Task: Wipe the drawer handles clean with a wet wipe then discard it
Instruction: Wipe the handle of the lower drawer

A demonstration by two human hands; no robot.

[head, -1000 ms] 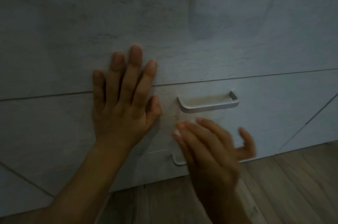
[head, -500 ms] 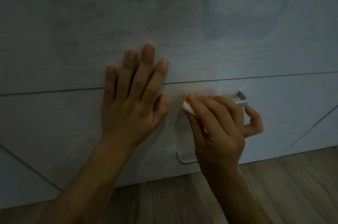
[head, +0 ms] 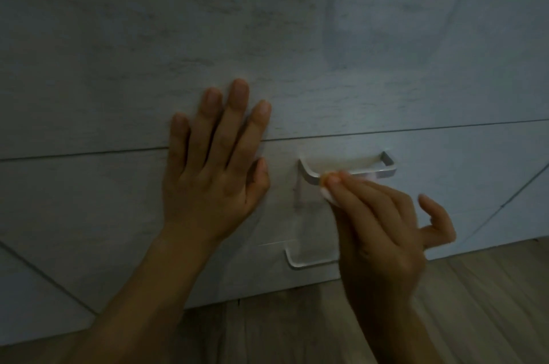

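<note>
A pale wood-grain drawer front (head: 445, 185) carries a silver bar handle (head: 383, 172) at centre right. A second, lower handle (head: 300, 263) shows below it, its right part hidden by my right hand. My right hand (head: 383, 230) holds a small white wet wipe (head: 326, 193) under its fingertips and presses it against the left part of the upper handle. My left hand (head: 214, 167) lies flat with straight fingers on the drawer fronts, left of the handle, across the seam between two drawers.
The cabinet face (head: 267, 36) fills the upper view. A wooden plank floor (head: 475, 304) runs along the bottom and lower right. The light is dim.
My right hand has risen from the lower handle to the upper one, covered it half a second ago, and has now drawn left and down, exposing most of the bar. The left hand stays flat.
</note>
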